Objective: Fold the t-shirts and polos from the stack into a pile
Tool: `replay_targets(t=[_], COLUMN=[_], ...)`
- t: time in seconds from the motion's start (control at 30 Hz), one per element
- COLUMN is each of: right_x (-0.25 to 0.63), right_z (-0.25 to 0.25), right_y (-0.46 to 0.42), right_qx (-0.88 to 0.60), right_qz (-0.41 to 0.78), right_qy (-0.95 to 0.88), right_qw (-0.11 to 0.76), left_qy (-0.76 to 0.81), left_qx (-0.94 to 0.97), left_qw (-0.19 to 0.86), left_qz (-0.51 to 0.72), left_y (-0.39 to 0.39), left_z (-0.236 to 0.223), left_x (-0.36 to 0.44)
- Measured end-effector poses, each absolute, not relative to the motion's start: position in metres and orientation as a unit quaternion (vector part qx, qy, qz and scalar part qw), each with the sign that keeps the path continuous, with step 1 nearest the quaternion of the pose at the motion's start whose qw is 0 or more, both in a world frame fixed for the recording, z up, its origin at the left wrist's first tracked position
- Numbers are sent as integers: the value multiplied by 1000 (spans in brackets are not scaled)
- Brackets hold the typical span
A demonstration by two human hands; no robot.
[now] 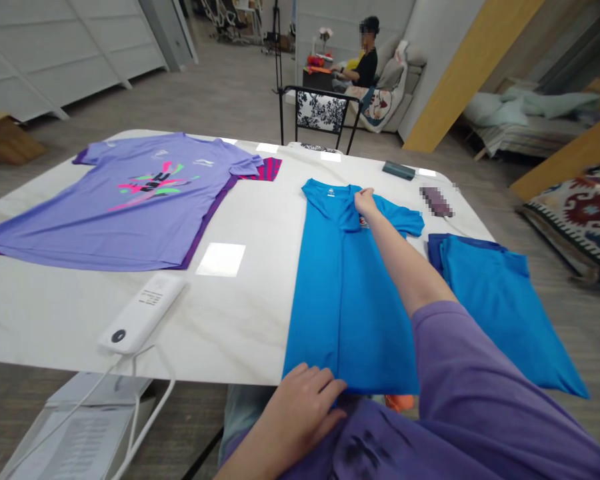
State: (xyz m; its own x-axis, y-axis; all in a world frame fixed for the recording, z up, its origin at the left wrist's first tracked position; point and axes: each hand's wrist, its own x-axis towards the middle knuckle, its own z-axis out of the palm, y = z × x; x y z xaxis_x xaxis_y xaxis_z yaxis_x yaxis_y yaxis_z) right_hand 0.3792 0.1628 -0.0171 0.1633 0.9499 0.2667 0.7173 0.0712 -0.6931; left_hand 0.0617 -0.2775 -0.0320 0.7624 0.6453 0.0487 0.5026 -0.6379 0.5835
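A bright blue short-sleeved shirt lies on the table in front of me, its left side folded inward and its collar at the far end. My right hand pinches the cloth beside the collar, partly covering a small chest print. At the near hem, my left hand has its fingers bent over the cloth with the thumb below; their grip on the hem is partly hidden. One short sleeve of the shirt sticks out to the right, beyond my right forearm.
A lavender printed T-shirt lies spread over darker garments on the left. Folded blue clothing lies at right. A white corded device, a dark case and a blurred phone-like item rest on the white table. Beyond, a person sits.
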Motion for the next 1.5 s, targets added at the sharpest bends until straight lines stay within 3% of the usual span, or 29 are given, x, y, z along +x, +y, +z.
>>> replay_targets(t=[0.07,0.17,0.23,0.43,0.67,0.9,1.03,1.2,1.4,1.5], right_x=[376,352,328,280,300,304,292,322,397,407], right_z=[-17,-13,-10,-15,-29,-29,-26,-14,-3,-5], right_y=[169,187,203,258,307,321,319,291,225,202], right_qx=[-703,-703,-664,-618,-703,-657,-645,-692,-694,-693], right_qz=[126,98,101,114,182,147,101,63,92,86], right_qy=[-605,-658,-718,-772,-670,-736,-754,-713,-713,-716], right_qw=[353,252,181,99,153,77,75,97,-34,10], left_qy=[349,401,415,411,435,448,450,450,446,440], left_qx=[881,868,878,902,895,888,887,884,883,886], left_qw=[257,179,119,51,30,43,50,61,83,82], left_qz=[191,233,206,122,97,92,94,105,120,122], left_y=[-262,-225,-202,-181,-189,-186,-187,-187,-188,-189], left_z=[-21,-13,-18,-44,-43,-43,-42,-43,-44,-45], left_x=[59,54,51,43,47,48,49,49,50,49])
